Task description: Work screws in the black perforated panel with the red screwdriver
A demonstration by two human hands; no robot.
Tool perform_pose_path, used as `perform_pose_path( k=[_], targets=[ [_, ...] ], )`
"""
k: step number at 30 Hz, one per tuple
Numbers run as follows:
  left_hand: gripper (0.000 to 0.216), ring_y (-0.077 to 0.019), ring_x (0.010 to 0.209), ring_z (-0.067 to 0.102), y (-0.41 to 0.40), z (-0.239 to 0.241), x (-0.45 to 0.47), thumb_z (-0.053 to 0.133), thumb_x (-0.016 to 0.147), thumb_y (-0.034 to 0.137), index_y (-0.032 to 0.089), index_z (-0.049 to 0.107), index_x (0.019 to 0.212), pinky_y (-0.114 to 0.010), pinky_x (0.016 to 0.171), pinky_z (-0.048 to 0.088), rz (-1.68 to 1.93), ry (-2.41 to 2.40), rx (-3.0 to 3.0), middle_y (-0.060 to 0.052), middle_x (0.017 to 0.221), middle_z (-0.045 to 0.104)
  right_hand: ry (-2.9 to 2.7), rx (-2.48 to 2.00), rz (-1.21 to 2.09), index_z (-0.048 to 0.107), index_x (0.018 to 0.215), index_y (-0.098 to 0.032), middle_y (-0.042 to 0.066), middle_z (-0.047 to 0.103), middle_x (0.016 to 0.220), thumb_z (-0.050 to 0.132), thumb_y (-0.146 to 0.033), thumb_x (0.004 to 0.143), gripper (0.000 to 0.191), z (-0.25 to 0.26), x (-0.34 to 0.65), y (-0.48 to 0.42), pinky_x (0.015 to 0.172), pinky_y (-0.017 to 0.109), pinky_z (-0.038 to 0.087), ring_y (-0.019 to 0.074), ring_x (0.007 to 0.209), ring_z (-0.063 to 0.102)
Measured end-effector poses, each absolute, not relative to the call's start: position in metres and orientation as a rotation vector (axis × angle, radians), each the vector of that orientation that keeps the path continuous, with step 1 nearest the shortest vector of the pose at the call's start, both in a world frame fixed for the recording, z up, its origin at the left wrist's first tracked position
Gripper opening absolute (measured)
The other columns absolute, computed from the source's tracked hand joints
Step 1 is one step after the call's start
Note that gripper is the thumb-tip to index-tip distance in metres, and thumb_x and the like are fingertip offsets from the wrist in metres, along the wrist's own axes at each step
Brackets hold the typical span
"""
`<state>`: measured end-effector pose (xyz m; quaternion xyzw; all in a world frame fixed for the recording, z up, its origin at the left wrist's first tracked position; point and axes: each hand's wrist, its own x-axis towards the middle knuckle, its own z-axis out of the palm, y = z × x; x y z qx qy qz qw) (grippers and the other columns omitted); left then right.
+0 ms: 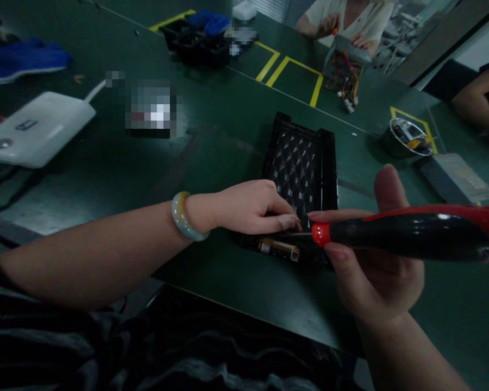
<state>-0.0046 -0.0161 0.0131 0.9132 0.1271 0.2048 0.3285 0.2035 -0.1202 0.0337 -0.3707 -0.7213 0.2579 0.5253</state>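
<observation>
Across the green tabletop [212, 157]: one black plastic casing [297, 163], near end partly hidden. In the right hand [375, 271], one red-and-black screwdriver [411, 236], collar pinched between thumb and finger, handle cut off at right, tip hard to make out. Over the casing, left hand [252, 209], fingertips drawn together, anything pinched impossible to tell. At the casing's near end, one small circuit board [279, 248].

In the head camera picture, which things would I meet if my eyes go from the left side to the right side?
White device → pale bangle → left hand → right hand, holding a red-and-black screwdriver → grey box.
</observation>
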Motion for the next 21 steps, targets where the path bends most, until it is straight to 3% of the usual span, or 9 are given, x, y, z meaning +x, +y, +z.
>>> perform_pose_path(
  k=[3,7,11,15,18,21],
  targets=[
    [0.033,-0.0130,0.065,0.065,-0.016,0.015,-0.003,0.048,0.103,0.032,0.021,0.076,0.089,-0.030,0.082,0.045,0.552,0.338,2.445,0.000,0.074,0.075,-1.683,-0.912,0.673,0.043,0.155,-0.030,0.006,0.074,0.110,0.072,-0.019,0.086,0.075,0.036,0.201,-0.121,0.081,0.038,0.066,0.0267,0.094,0.073],
    [0.031,-0.0127,0.064,0.063,-0.016,0.014,-0.003,0.050,0.103,0.029,0.021,0.075,0.087,-0.029,0.079,0.044,0.563,0.331,2.441,0.001,0.073,0.075,-1.666,-0.947,0.717,0.050,0.147,-0.033,0.004,0.073,0.108,0.067,-0.022,0.091,0.060,0.038,0.200,-0.121,0.081,0.039,0.066,0.0239,0.087,0.071],
    [0.031,-0.0128,0.067,0.065,-0.016,0.013,-0.004,0.049,0.103,0.031,0.022,0.076,0.091,-0.029,0.083,0.045,0.558,0.329,2.444,0.001,0.076,0.076,-1.696,-0.939,0.670,0.047,0.150,-0.035,0.003,0.073,0.107,0.070,-0.023,0.089,0.066,0.037,0.200,-0.119,0.082,0.041,0.066,0.0242,0.086,0.071],
    [0.031,-0.0129,0.068,0.066,-0.017,0.013,-0.004,0.049,0.104,0.031,0.023,0.078,0.100,-0.030,0.085,0.045,0.542,0.357,2.455,0.000,0.077,0.077,-1.661,-0.916,0.574,0.046,0.153,-0.032,0.005,0.073,0.105,0.074,-0.024,0.087,0.071,0.037,0.200,-0.118,0.074,0.038,0.065,0.0235,0.083,0.071],
    [0.031,-0.0129,0.069,0.067,-0.017,0.012,-0.004,0.048,0.104,0.032,0.026,0.078,0.108,-0.030,0.087,0.046,0.543,0.363,2.458,0.001,0.080,0.078,-1.595,-0.932,0.435,0.054,0.147,-0.033,0.005,0.071,0.109,0.071,-0.030,0.090,0.059,0.039,0.200,-0.116,0.072,0.039,0.062,0.0230,0.082,0.071],
    [0.031,-0.0131,0.067,0.067,-0.016,0.011,-0.004,0.049,0.103,0.033,0.028,0.079,0.104,-0.028,0.083,0.048,0.584,0.396,2.447,0.002,0.076,0.077,-1.491,-0.847,0.201,0.062,0.138,-0.036,0.001,0.067,0.121,0.072,-0.032,0.091,0.049,0.038,0.202,-0.107,0.071,0.036,0.056,0.0183,0.082,0.070]
  ],
)
